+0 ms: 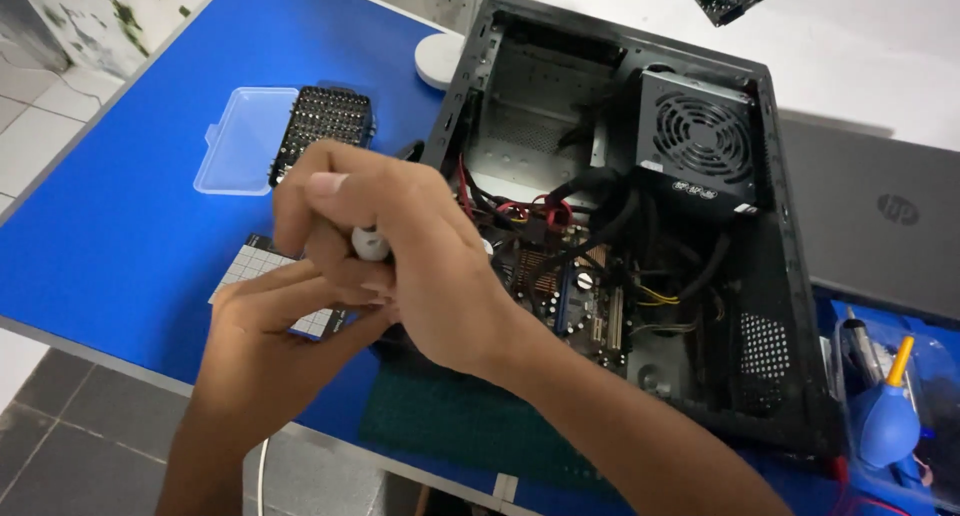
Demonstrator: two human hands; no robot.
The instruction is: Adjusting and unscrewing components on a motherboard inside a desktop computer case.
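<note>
Our right hand (pixel 400 251) curls in a closed grip around a small white-capped tool (pixel 370 243), its rounded end showing between the thumb and the bent fingers; the rest of the tool is hidden inside the fist. Our left hand (pixel 275 321) comes up from below and meets the right, its fingers pressed against the underside of that fist; we cannot tell whether it grips the tool too or only steadies the other hand.

Both hands hover at the left edge of an open black computer case (pixel 780 306) that lies on its side on the blue table (pixel 120 226). Just under the left fingers lies a small white gridded mat (pixel 250 266) with a dark border, partly covered by the hands.

Inside the case we see the motherboard (pixel 575 291) near the right wrist, a tangle of black and red cables (pixel 560 211) above it, and the black power supply (pixel 700 141) with its round fan grille in the far corner.

Farther left on the table, a dark tray of screwdriver bits (pixel 322 126) sits beside its clear plastic lid (pixel 243 141). A white round object (pixel 438 60) rests at the case's far left corner. To the right lie a closed grey laptop (pixel 880 226) and a blue rubber air blower (pixel 888 421) in a clear box.
</note>
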